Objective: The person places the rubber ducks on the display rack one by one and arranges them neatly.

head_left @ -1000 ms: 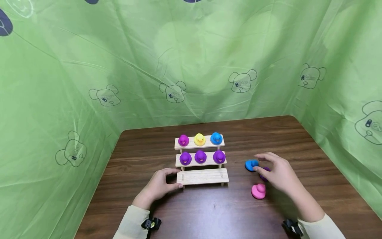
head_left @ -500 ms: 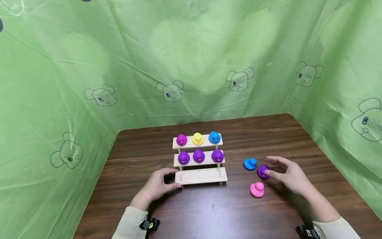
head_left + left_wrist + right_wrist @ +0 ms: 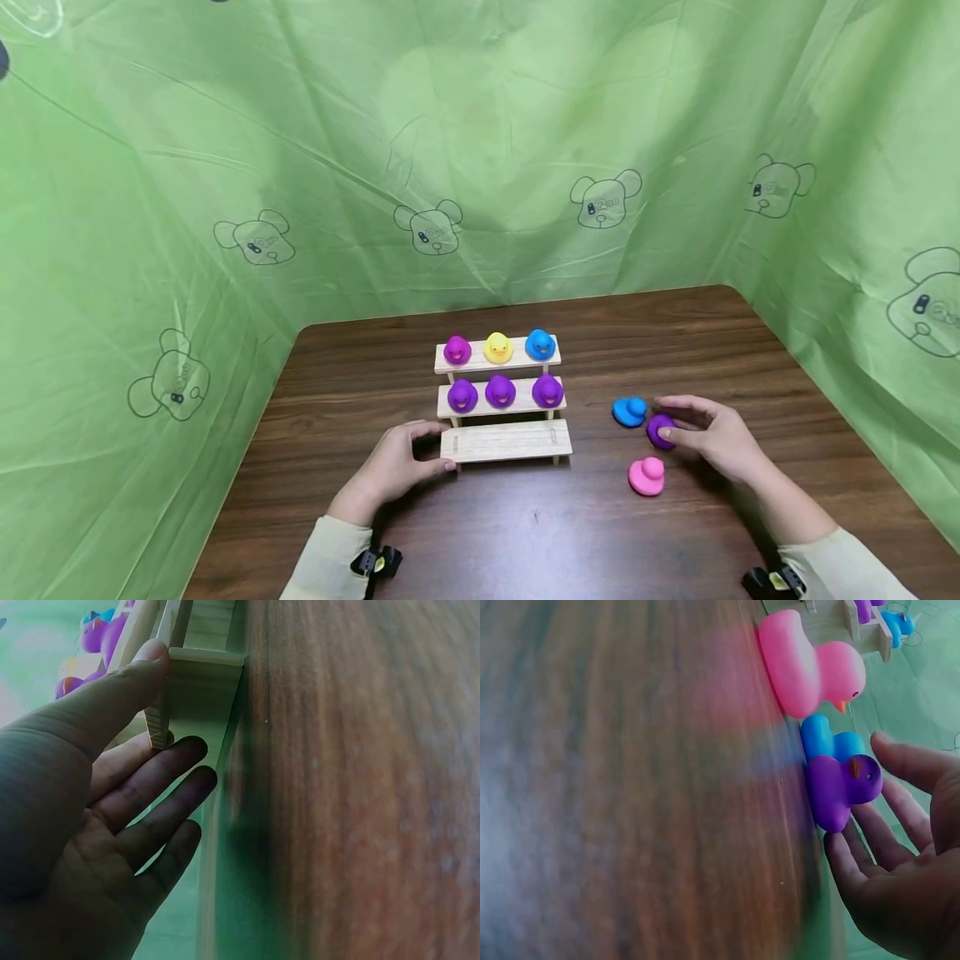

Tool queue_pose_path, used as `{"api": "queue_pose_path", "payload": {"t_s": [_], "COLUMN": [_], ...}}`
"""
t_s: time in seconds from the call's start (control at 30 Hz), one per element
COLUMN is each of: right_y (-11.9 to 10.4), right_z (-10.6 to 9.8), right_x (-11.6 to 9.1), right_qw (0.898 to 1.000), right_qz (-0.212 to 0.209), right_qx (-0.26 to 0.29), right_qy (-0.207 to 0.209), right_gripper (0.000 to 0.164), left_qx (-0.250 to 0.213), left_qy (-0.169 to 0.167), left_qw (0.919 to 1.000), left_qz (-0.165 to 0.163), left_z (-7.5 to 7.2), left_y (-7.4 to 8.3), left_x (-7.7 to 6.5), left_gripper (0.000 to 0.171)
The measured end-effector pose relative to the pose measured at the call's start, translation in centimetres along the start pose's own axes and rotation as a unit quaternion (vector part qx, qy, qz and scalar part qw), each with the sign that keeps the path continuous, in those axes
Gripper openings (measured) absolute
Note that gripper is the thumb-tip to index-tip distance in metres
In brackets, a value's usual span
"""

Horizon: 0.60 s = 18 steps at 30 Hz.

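Note:
A small three-step wooden stand (image 3: 506, 442) carries toy ducks on its upper two steps. My left hand (image 3: 397, 467) holds the left end of the bottom step, thumb at the front and index finger behind, other fingers loosely extended in the left wrist view. Over on the right, my right hand (image 3: 720, 437) is around a purple rubber duck (image 3: 840, 787) on the table. Its thumb (image 3: 911, 761) stands a little apart from the duck's head, and the fingers reach behind it. A blue duck (image 3: 629, 411) and a pink duck (image 3: 647, 477) lie close by.
On the top step sit a magenta duck (image 3: 457, 350), a yellow duck (image 3: 498, 348) and a blue duck (image 3: 540, 344). Purple ducks (image 3: 500, 391) line the middle step. A green curtain (image 3: 480, 150) hangs around the brown table (image 3: 540, 533).
My right hand has drawn back from beside the blue duck, then come in a little closer around the purple duck. The left hand stays at the stand's end.

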State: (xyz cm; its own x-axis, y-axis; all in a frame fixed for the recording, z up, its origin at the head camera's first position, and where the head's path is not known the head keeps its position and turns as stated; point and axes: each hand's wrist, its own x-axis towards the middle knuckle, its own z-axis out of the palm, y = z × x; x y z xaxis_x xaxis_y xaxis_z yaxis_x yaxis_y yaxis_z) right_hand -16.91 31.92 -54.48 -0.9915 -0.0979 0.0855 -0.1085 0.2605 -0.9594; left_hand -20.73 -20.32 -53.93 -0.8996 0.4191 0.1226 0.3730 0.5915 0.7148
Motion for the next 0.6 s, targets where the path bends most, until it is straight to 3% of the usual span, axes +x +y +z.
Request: {"api": "queue_pose_path", "payload": {"t_s": [0.4,0.6], "right_y": [0.3,-0.5], "right_z": [-0.1,-0.1], "right_x": [-0.2,-0.4], "right_qw": [0.999,0.992], "right_qz": [0.027,0.030], "right_qx": [-0.015,-0.114], "right_qy": [0.009,0.041], "right_gripper": [0.053,0.043], "left_qx": [-0.001,0.000], "left_qy": [0.000,-0.002], "left_qw": [1.0000,1.0000], "left_qz": [0.004,0.007], "left_z": [0.1,0.1], "left_y": [-0.1,-0.1], "left_x": [0.1,0.0], "left_gripper": [0.050,0.050]}}
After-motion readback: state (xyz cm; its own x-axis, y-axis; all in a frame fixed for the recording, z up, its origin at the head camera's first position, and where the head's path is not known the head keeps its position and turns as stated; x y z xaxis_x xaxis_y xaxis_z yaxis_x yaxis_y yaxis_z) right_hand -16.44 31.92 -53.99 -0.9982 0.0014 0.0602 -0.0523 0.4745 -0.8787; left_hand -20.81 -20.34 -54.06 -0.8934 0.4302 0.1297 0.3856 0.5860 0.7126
